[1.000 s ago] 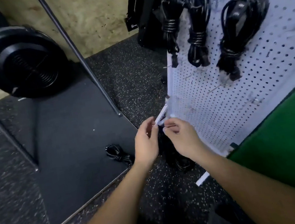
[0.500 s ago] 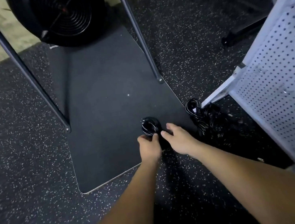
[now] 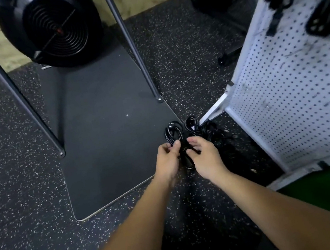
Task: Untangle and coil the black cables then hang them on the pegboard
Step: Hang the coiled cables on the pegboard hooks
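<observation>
**Two hands on a black cable by the mat's edge**

The left hand [image 3: 168, 160] and right hand [image 3: 203, 157] both pinch a shiny black coiled cable [image 3: 176, 138] near the smooth dark floor mat's [image 3: 106, 133] right edge. More tangled black cables [image 3: 209, 131] lie just beside it on the speckled rubber floor [image 3: 12, 209], close to the white holey pegboard [image 3: 295, 93].

hands: left [image 3: 168, 159], right [image 3: 205, 157] grip coiled cable [image 3: 174, 133] | floor | beside pegboard [image 3: 295, 93]
</observation>
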Action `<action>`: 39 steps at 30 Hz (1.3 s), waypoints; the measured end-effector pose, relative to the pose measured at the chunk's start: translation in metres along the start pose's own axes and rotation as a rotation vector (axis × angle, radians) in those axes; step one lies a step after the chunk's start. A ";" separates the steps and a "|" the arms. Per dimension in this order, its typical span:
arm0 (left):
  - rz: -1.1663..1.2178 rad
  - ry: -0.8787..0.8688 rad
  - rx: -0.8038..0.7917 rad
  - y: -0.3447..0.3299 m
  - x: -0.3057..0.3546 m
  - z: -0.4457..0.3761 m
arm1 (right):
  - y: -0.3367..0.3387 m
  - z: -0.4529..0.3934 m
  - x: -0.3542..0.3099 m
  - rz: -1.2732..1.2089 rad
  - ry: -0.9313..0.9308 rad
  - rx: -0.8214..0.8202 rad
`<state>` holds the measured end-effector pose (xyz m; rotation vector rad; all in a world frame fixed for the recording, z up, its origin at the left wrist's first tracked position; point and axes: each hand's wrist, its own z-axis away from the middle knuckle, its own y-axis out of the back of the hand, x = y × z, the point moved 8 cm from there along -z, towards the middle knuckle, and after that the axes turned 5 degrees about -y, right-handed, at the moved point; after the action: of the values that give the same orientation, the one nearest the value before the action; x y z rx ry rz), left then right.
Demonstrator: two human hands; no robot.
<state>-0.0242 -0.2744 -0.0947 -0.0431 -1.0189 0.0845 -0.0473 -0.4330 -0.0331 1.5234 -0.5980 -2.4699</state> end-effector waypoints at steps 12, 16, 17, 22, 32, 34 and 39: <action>-0.041 -0.350 -0.315 -0.133 0.115 0.187 | 0.189 0.154 -0.041 -0.201 0.152 0.266; 0.010 -0.412 -0.407 -0.172 0.146 0.239 | 0.241 0.196 -0.063 -0.251 0.226 0.372; 0.032 -0.424 -0.428 -0.178 0.153 0.249 | 0.250 0.204 -0.067 -0.268 0.240 0.383; 0.060 -0.487 -0.529 -0.203 0.181 0.291 | 0.285 0.241 -0.084 -0.301 0.320 0.448; 0.082 -0.671 -0.629 -0.248 0.258 0.353 | 0.352 0.287 -0.135 -0.293 0.507 0.698; 0.042 -0.710 -0.637 -0.261 0.274 0.361 | 0.366 0.291 -0.143 -0.312 0.531 0.748; -0.002 -0.718 -0.654 -0.296 0.296 0.364 | 0.392 0.293 -0.149 -0.370 0.553 0.856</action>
<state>-0.1654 -0.5437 0.3693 -0.6456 -1.7293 -0.2581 -0.2613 -0.6635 0.3709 2.6908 -1.4652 -1.8839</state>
